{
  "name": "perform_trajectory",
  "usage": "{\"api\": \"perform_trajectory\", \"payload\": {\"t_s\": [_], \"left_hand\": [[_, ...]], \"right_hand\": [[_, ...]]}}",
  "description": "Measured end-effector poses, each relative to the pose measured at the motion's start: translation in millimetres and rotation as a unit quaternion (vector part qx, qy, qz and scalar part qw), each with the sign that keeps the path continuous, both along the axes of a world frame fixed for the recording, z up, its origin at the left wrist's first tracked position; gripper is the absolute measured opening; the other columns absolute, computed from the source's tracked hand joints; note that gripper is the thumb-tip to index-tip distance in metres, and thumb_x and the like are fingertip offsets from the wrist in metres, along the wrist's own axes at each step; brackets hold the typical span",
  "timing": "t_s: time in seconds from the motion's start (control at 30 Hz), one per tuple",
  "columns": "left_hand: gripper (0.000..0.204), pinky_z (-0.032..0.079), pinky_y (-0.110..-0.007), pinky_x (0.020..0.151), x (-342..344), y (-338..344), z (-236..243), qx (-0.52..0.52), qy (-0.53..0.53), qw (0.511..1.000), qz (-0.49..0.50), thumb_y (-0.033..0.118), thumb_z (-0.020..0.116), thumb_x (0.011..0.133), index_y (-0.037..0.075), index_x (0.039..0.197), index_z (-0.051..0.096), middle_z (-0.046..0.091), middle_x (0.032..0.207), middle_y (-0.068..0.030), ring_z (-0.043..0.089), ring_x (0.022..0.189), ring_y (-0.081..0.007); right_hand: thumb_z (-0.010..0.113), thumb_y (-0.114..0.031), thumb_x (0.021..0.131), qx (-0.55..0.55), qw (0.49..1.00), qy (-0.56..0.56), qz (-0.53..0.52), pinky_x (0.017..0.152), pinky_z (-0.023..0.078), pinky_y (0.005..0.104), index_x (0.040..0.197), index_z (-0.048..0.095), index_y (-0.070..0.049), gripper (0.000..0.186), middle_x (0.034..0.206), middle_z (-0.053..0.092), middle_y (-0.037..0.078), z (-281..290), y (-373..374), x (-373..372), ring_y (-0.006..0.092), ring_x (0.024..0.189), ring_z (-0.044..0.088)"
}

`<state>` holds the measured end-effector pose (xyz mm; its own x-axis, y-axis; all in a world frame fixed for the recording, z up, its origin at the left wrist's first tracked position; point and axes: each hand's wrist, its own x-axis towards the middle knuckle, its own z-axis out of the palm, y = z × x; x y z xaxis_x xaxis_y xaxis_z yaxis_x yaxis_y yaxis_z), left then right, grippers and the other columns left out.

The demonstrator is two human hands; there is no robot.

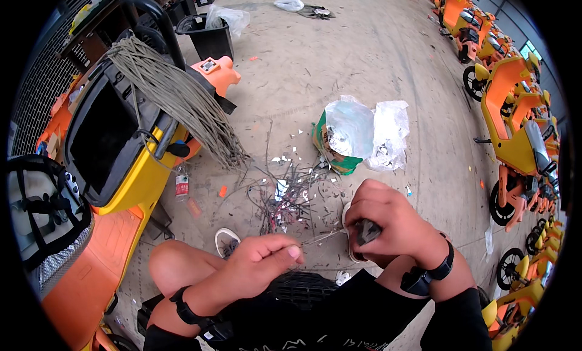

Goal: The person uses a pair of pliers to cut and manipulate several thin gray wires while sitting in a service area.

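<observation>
Two bare hands are held close above the lap, and a thin grey wire [321,236] is stretched between them. The left hand [264,257] is closed narrowly, with the wire pinched between thumb and forefinger; the right hand [388,220] is clenched around a small dark hand tool [367,231], whose jaws appear to be set on the wire's end, though the exact contact is hidden by the fingers. For the step to be done well, the wire should probably be kept taut and straight, gripped close to the tool so it cannot bend, and the tool squeezed only lightly so that the strand is not cut through. Just beyond the hands, a litter of cut wire scraps [285,196] is spread over the concrete floor [376,54]. A crumpled plastic bag [361,132] lies further out. To the left, a thick bundle of grey wires [176,96] is draped over a yellow and orange scooter [130,169]. A black bin [209,35] stands toward the far edge of the floor, and a row of orange scooters [515,120] is lined along its right edge.
</observation>
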<state>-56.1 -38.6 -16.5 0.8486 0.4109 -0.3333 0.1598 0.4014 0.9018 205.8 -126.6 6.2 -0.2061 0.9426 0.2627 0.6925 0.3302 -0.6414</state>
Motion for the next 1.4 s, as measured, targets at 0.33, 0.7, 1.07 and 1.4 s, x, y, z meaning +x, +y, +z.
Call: {"api": "perform_trajectory", "payload": {"t_s": [0.33,0.7,1.07,1.4], "left_hand": [[0.025,0.025,-0.021,0.05,-2,11,0,-0.081,0.019,0.994,0.07,0.021,0.052,0.102,0.0,0.098,0.063,0.043,0.065,0.0061,0.032,0.055,-0.003],[0.022,0.027,-0.023,0.052,20,8,-6,-0.094,-0.015,0.986,0.14,0.018,0.046,0.103,-0.002,0.102,0.055,0.035,0.063,0.0046,0.03,0.054,-0.0062],[0.024,0.046,-0.024,0.064,37,-8,-27,-0.099,-0.043,0.979,0.173,0.026,0.044,0.105,0.004,0.108,0.055,0.053,0.076,-0.0011,0.054,0.07,-0.0106],[0.02,0.047,-0.027,0.055,48,-14,-21,-0.233,-0.032,0.964,0.123,0.02,0.042,0.103,0.009,0.114,0.053,0.062,0.084,-0.0073,0.06,0.066,-0.0153]], "right_hand": [[0.072,-0.004,0.076,-0.088,0.969,0.09,-0.214,0.071,0.05,0.0338,0.089,0.068,-0.003,0.014,0.08,0.064,0.01,2,0,12,0.0257,0.077,0.064],[0.062,-0.017,0.095,-0.229,0.913,0.217,-0.26,0.065,0.046,0.0262,0.109,0.066,-0.001,0.021,0.079,0.065,0.003,-7,6,-9,0.0077,0.07,0.052],[0.051,-0.021,0.1,-0.331,0.686,0.644,-0.065,0.071,0.048,0.0363,0.105,0.06,0.004,0.026,0.074,0.051,0.005,5,1,-42,0.0158,0.068,0.051],[0.056,-0.013,0.098,-0.201,0.752,0.625,-0.054,0.08,0.05,0.0296,0.131,0.045,0.002,0.038,0.098,0.059,0.008,5,21,-55,0.0136,0.084,0.059]]}}
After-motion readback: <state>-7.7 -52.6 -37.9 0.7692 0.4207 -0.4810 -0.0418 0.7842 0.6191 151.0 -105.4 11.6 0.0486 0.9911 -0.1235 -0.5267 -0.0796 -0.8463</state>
